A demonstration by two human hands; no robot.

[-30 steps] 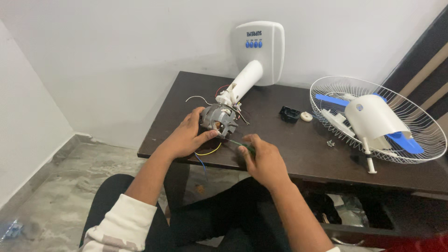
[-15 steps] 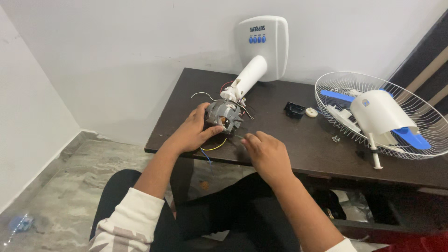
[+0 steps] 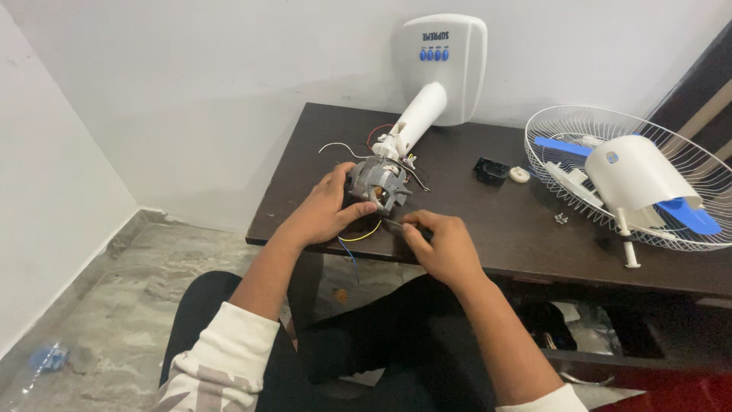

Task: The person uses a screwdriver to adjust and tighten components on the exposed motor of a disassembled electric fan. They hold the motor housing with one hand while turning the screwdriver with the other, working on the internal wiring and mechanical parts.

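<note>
Left hand (image 3: 324, 214) wraps its grip round the fan motor (image 3: 377, 185) at the worktop (image 3: 488, 229) front edge. Right hand (image 3: 442, 246) pinches a thin tool (image 3: 393, 224), tip hidden. Risk: a slip snags the loose wires (image 3: 358, 233), or the motor rolls off.

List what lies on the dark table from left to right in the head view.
left hand on the fan motor → right hand → black plastic part → small white round cap → small screw → white motor cover on the wire fan guard
</note>
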